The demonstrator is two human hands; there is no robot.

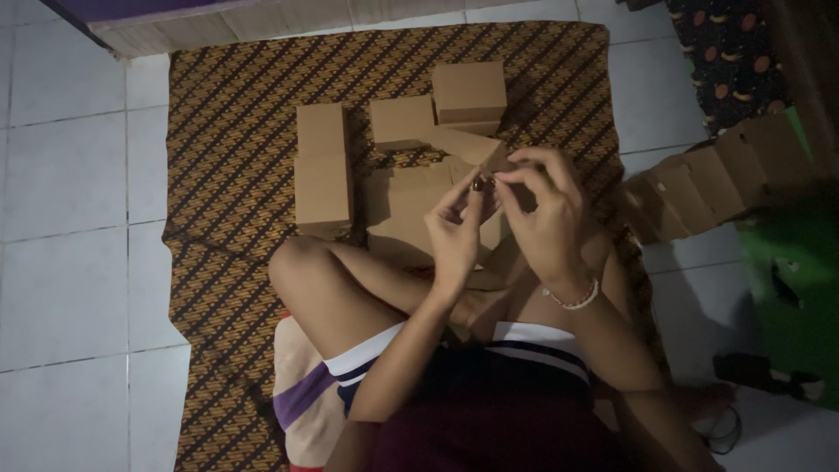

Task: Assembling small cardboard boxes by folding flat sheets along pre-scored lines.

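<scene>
Both hands, left hand (454, 232) and right hand (546, 214), pinch a small dark object (482, 184) above cardboard boxes (323, 166) on the patterned mat (227, 131).

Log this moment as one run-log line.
left hand: pinching small dark object | right hand: fingertips on same object | cardboard boxes: on patterned mat | posture: seated cross-legged

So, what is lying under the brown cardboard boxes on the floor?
A patterned brown mat lies under the cardboard boxes, over white floor tiles. Mat parts beneath the boxes are covered.
</scene>
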